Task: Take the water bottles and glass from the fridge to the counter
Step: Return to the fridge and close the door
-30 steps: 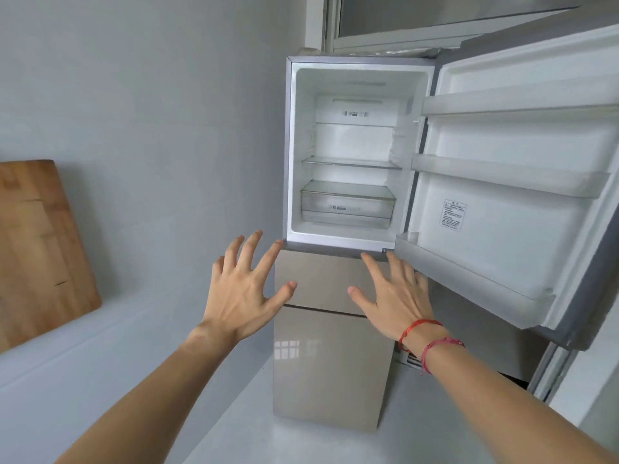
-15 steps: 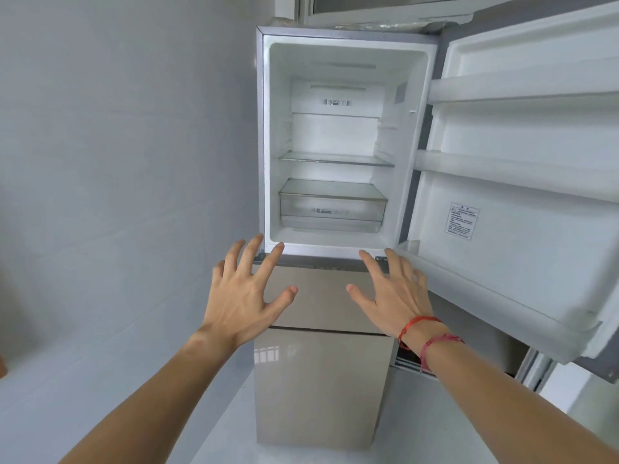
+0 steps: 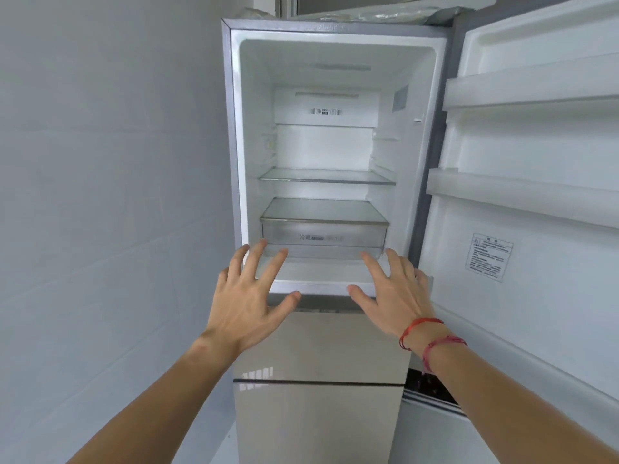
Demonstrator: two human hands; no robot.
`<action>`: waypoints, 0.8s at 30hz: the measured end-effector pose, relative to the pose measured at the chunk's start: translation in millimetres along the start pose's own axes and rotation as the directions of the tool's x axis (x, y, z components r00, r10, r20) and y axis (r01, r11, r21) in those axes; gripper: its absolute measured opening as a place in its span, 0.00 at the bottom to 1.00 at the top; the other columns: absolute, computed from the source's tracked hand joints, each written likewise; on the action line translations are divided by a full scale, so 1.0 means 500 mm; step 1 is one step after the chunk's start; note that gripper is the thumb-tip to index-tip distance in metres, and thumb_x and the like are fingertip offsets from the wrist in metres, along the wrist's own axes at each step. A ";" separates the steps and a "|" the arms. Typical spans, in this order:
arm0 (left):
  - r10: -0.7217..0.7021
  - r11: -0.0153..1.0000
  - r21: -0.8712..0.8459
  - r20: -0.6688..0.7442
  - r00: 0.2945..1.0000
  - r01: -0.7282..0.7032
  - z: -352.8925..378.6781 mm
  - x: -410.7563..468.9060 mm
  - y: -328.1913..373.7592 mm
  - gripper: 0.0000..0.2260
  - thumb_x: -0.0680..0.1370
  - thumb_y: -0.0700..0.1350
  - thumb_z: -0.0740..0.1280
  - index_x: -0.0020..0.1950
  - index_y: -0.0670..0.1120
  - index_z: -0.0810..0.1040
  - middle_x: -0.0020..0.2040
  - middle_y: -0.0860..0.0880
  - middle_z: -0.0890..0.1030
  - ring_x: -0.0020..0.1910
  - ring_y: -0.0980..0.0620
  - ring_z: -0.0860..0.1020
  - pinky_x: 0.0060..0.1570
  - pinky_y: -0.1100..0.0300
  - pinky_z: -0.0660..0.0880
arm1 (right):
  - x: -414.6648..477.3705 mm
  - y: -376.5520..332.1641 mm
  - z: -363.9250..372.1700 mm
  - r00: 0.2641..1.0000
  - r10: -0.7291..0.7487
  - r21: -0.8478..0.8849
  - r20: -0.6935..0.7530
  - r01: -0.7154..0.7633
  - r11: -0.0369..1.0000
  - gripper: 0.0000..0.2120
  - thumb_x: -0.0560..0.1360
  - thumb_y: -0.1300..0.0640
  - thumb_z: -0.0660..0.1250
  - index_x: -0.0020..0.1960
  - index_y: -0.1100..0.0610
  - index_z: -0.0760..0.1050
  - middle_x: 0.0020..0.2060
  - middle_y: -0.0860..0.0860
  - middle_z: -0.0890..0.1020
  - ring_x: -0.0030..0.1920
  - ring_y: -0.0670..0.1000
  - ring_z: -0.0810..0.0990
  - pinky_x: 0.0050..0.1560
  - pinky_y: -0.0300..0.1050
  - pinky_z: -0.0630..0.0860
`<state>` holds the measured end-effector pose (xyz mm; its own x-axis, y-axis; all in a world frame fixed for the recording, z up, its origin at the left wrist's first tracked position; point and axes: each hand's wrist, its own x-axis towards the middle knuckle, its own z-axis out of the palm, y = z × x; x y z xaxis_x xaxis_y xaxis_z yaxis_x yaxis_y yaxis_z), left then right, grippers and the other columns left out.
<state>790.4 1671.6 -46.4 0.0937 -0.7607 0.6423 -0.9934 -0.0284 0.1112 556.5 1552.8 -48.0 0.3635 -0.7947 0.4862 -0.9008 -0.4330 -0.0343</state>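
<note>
Grey wall [image 3: 100, 162] flanks the open fridge [image 3: 254, 128]; my left hand [image 3: 248, 303] and right hand [image 3: 395, 303] hover apart, spread, empty; no bottles show, so I may search the wrong compartment.

The fridge [image 3: 234, 145] is viewed from the front, its upper door [image 3: 552, 296] swung open to the right. Inside, a glass shelf [image 3: 326, 177] is seen above a clear drawer [image 3: 323, 238]. The left hand [image 3: 248, 296] and right hand [image 3: 398, 296] are held before the compartment's lower edge, fingers spread. Red cords [image 3: 422, 324] are worn on the right wrist. A printed label [image 3: 489, 256] is fixed inside the door. Beige lower drawer fronts [image 3: 321, 349] are closed.
</note>
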 end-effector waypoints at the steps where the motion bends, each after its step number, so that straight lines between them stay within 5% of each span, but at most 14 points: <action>1: 0.002 1.000 -0.015 0.006 1.000 -0.002 0.014 0.012 -0.002 0.32 0.76 0.67 0.55 0.77 0.52 0.68 0.77 0.44 0.66 0.75 0.37 0.64 0.62 0.41 0.71 | 0.009 0.005 0.007 1.000 0.004 -0.015 0.007 -0.004 1.000 0.33 0.77 0.32 0.51 0.78 0.43 0.56 0.76 0.57 0.60 0.74 0.59 0.60 0.71 0.60 0.61; 15: 0.328 0.907 -0.281 0.007 0.945 -0.313 0.175 0.194 0.122 0.32 0.76 0.66 0.57 0.75 0.51 0.70 0.77 0.43 0.67 0.74 0.37 0.66 0.62 0.39 0.71 | -0.027 0.164 -0.033 0.934 0.356 -0.192 -0.039 -0.356 0.914 0.33 0.77 0.31 0.51 0.79 0.42 0.53 0.78 0.58 0.58 0.76 0.58 0.58 0.73 0.61 0.56; 24: 0.585 0.678 -0.487 -0.096 0.805 -0.551 0.188 0.197 0.381 0.32 0.75 0.66 0.57 0.75 0.51 0.71 0.78 0.44 0.66 0.75 0.37 0.64 0.66 0.41 0.69 | -0.198 0.295 -0.148 0.784 0.605 -0.290 -0.136 -0.616 0.732 0.33 0.77 0.31 0.51 0.79 0.42 0.53 0.77 0.57 0.58 0.76 0.59 0.57 0.73 0.61 0.57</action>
<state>603.9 1530.2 -32.9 -0.4996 -0.5668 0.6551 -0.6924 0.7157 0.0911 370.2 1599.2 -36.3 -0.2925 -0.8274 0.4794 -0.9526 0.2958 -0.0708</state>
